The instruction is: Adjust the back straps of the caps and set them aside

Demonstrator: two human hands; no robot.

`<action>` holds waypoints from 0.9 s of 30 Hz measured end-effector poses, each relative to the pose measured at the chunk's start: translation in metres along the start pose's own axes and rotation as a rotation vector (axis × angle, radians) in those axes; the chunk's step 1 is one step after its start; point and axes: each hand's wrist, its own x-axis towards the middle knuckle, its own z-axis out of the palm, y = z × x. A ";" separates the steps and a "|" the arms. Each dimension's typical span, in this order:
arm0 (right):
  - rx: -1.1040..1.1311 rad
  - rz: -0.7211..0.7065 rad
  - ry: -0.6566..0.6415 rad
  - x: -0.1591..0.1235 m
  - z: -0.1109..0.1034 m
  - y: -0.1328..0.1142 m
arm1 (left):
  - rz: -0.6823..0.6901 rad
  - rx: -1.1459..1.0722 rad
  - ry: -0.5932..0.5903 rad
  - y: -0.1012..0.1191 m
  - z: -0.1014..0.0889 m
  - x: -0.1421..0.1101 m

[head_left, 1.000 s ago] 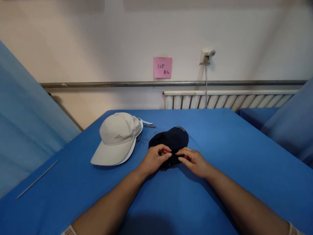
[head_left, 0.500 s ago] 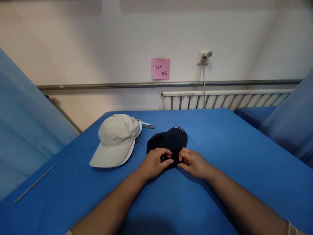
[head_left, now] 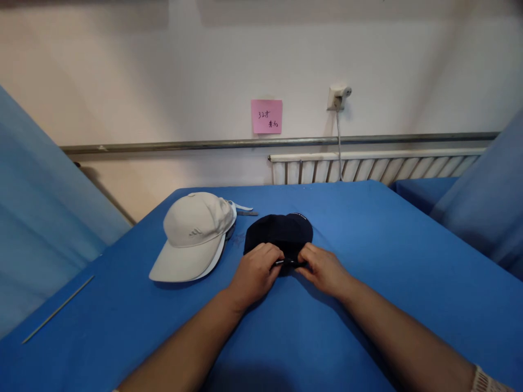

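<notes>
A dark baseball cap (head_left: 273,230) lies on the blue-covered table in front of me, its brim pointing away to the right. At the cap's near side, my left hand (head_left: 256,272) is closed on the left end of its black strap (head_left: 290,263). My right hand (head_left: 324,269) pinches the same strap from the right, a small gap between the two hands. The fingertips are partly hidden. To the left, a beige baseball cap (head_left: 198,220) rests on top of other caps, with a white brim and a dark edge showing beneath.
The blue table (head_left: 388,245) reaches toward the wall. A thin stick (head_left: 58,309) lies at its left side. Blue curtains (head_left: 49,218) hang at both sides. Behind are a metal rail (head_left: 204,145), a radiator (head_left: 327,170), a wall socket (head_left: 338,99) and a pink note (head_left: 266,116).
My fingers have closed on the dark cap's strap, which now shows between my hands. The cap's near part has lifted a little. The beige cap stays where it was.
</notes>
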 end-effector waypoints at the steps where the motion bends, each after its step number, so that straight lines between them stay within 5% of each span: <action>1: -0.024 0.034 0.030 0.001 0.002 0.000 | 0.023 0.002 0.020 0.001 0.000 0.000; 7: -0.049 0.294 0.234 0.004 0.009 0.001 | 0.148 0.070 0.103 0.006 0.006 -0.002; 13: 0.051 0.178 0.148 0.000 0.003 0.001 | 0.115 0.091 0.125 0.000 0.009 -0.001; 22: -0.100 0.307 0.159 0.001 -0.001 0.033 | 0.046 -0.073 -0.186 0.011 0.004 0.001; 27: -0.138 0.338 0.144 -0.004 -0.006 0.041 | -0.039 -0.119 -0.238 0.004 0.006 0.002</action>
